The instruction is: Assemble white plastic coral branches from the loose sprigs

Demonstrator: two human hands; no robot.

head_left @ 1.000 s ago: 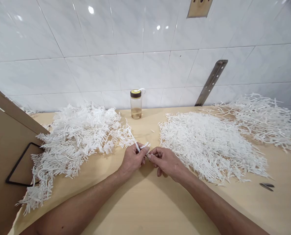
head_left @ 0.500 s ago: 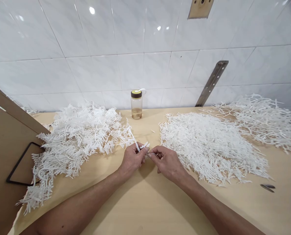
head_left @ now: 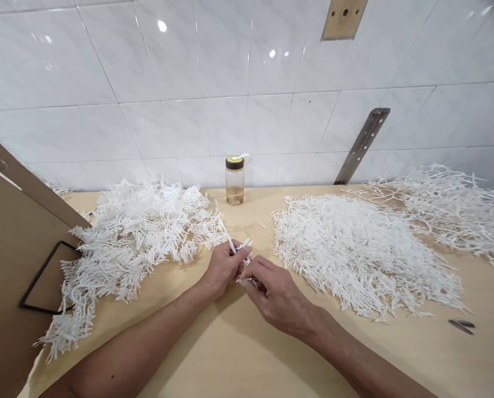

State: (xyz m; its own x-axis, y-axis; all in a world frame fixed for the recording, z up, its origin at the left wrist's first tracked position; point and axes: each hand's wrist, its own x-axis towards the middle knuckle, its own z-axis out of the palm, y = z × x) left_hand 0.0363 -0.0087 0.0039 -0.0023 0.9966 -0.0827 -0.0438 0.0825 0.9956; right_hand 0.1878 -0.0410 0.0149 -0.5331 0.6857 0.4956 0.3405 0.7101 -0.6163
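The person's two hands meet above the near middle of a pale wooden bench (head_left: pixel 238 359). The left hand (head_left: pixel 224 268) pinches a white branching strand (head_left: pixel 232 247) between thumb and fingers; its stem slants up and away to the left, toward a large tangled heap of frilly white sprigs (head_left: pixel 143 226), though whether it joins that heap cannot be told. The right hand (head_left: pixel 275 293), just beside the left, is curled with its fingertips closed on small white bits (head_left: pixel 250 281), partly hidden by the fingers. To the right of the hands lies a flatter pile of fine white sprigs (head_left: pixel 354 249), and beyond it, toward the right edge, a looser heap of bare white stems (head_left: pixel 454 204). A small dark pair of snips (head_left: pixel 462 326) lies on the bench near the flatter pile's near right corner. A clear bottle (head_left: pixel 235 186) with a dark and yellow cap stands upright behind the hands, near the tiled wall (head_left: pixel 225 124), partly filled with brownish liquid. A perforated metal strip (head_left: pixel 362 148) leans right of it. A cardboard box (head_left: pixel 18 260) stands at the left edge, beside the frilly heap.
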